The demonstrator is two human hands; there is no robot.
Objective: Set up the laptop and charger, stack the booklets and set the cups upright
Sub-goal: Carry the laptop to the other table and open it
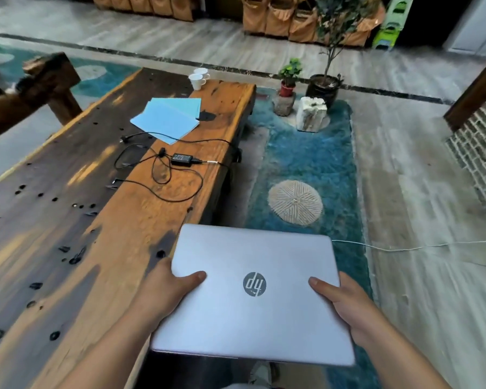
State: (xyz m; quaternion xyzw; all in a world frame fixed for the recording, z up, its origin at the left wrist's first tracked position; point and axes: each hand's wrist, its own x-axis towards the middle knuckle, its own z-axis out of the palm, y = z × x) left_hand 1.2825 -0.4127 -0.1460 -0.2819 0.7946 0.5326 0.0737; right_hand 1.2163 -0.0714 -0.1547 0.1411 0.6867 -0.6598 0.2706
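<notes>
I hold a closed silver laptop (253,293) level in front of me, off the right edge of the wooden table (76,220). My left hand (169,287) grips its left side and my right hand (345,301) its right side, thumbs on the lid. On the table lies a black charger brick (182,159) with its cables looped loosely around it. Behind it two light blue booklets (169,117) lie overlapping and askew. At the table's far end stand two white cups (199,77), close together; I cannot tell which way up they are.
A wooden chair back (40,88) stands at the table's left. Right of the table lies a blue rug (314,169) with a round woven cushion (295,202), a pale stone block (310,113) and two potted plants (289,80). A white cable (404,247) runs across the floor.
</notes>
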